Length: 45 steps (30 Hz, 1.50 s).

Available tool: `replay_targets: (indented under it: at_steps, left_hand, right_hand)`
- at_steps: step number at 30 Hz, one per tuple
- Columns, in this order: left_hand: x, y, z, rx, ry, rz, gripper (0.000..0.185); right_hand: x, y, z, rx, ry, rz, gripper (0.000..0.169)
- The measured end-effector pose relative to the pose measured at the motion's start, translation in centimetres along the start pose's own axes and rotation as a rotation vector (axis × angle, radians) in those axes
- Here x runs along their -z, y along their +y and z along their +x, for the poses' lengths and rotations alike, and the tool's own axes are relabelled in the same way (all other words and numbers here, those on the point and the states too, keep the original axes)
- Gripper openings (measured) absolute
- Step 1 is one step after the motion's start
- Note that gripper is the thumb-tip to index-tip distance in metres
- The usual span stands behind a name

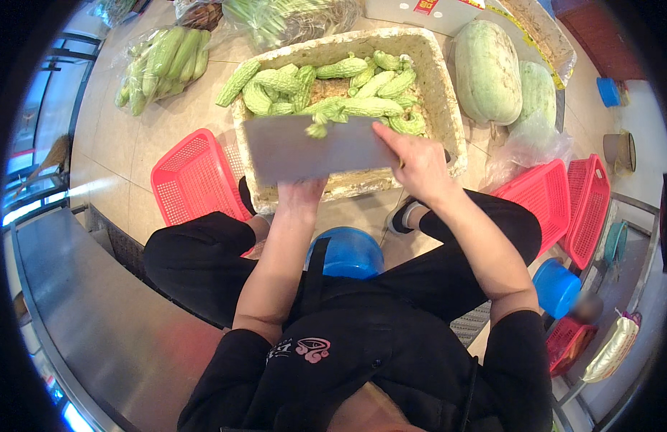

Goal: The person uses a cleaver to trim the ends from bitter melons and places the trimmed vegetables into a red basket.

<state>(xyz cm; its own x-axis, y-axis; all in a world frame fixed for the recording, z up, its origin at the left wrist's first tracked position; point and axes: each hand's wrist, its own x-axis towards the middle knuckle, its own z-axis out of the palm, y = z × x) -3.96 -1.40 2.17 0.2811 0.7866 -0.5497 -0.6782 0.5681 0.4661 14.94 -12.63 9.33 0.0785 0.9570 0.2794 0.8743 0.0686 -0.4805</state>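
My right hand (422,167) grips a broad cleaver (317,154) by the handle, its index finger along the top of the blade. The blade lies across the near part of a worn foam box (446,108) that holds several bitter melons (279,81). Small cut green pieces (325,120) show at the blade's upper edge. My left hand (302,188) is beneath the blade, with only the wrist and the heel of the hand showing. Its fingers, and anything in them, are hidden. One bitter melon (238,82) rests over the box's left rim.
A pink plastic basket (190,175) stands left of the box; more baskets (533,200) are at right. Winter melons (487,73) lie beyond the box's right side. Bagged green gourds (163,65) lie at left. A blue plastic tub (352,254) is between my legs.
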Motion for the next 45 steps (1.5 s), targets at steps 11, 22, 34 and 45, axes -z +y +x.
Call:
replay_targets:
  at_steps: [11, 22, 34, 45]
  left_hand:
    - [8.7, 3.5, 3.9, -0.63, 0.006, 2.208, 0.06]
    - [0.6, -10.5, 16.6, -0.934, -0.814, 2.246, 0.066]
    - [0.3, -4.6, 10.6, 0.001, -0.55, 1.208, 0.067]
    - [0.5, 3.1, 1.0, 0.332, -0.466, 0.046, 0.059]
  right_hand:
    - [-0.2, 3.9, -0.2, -1.043, -0.049, 0.639, 0.022]
    - [3.4, 3.4, 3.0, -1.093, 0.158, 0.995, 0.017]
    - [3.4, 3.6, 3.7, -0.83, 0.04, 0.426, 0.026]
    - [1.8, -1.2, 3.4, 0.103, 0.018, 0.009, 0.051]
